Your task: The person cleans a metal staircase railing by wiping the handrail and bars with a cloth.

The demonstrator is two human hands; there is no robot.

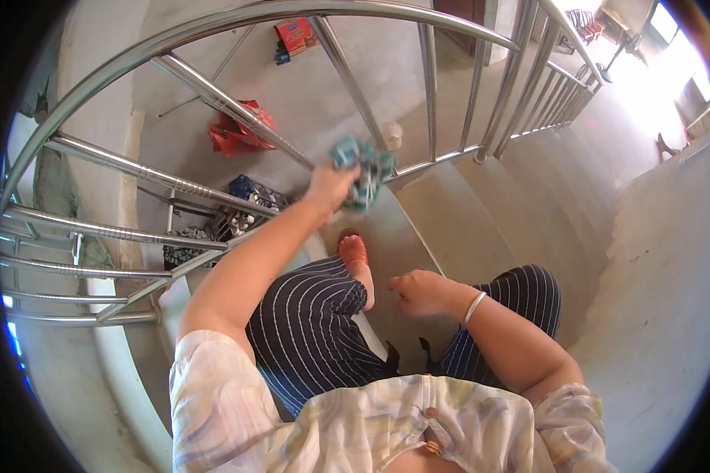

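My left hand (333, 189) reaches forward, closed on a bunched teal patterned cloth (363, 169), which is blurred by motion. The cloth is close to the foot of the stainless steel stair railing (347, 75); whether it touches the metal I cannot tell. Above the stair steps, between my knees, hangs my right hand (426, 293) with its fingers curled in and nothing visible in them. A pale bangle (473, 308) circles that wrist.
Concrete steps (461, 209) curve down to the right beside a plaster wall (663, 236). Beyond the railing are a red bag (243, 130), a red box (297, 37) and a rack with dark items (248, 201). My sandalled foot (353, 248) rests on a step.
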